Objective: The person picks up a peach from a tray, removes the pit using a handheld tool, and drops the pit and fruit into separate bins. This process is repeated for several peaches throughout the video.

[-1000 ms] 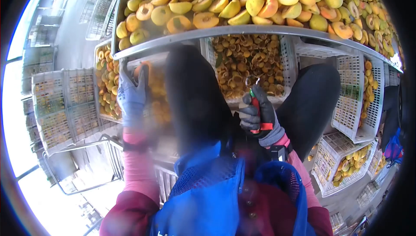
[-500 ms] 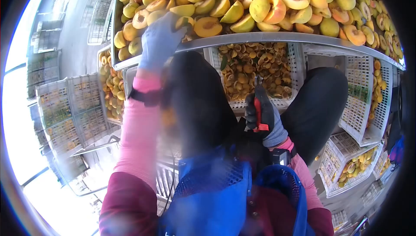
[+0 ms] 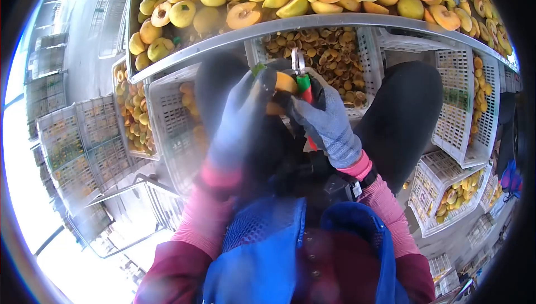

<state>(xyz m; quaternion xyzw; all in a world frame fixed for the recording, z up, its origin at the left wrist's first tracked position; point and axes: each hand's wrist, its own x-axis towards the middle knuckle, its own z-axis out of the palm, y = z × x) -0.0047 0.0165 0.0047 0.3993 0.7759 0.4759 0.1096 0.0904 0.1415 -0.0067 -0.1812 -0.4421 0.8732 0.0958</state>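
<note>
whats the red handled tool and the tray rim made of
Red-handled tool: head likely polished metal, from its glint; handle perhaps plastic or rubber, from its vivid red and green. Tray rim: probably metal, satin grey with a soft sheen.

Fruit point(image 3: 286, 84) in left grip point(image 3: 244, 108), red-handled tool point(image 3: 307, 96) in right grip point(image 3: 332, 119).

Pink cuffs point(image 3: 385, 209) meet maroon sleeves point(image 3: 173, 265) — blue vest point(image 3: 251, 270), black-and-grey gloves point(image 3: 338, 131), dark trousers point(image 3: 405, 103).

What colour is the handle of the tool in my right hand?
The handle is red, with green near the metal tip; see head view.
</note>
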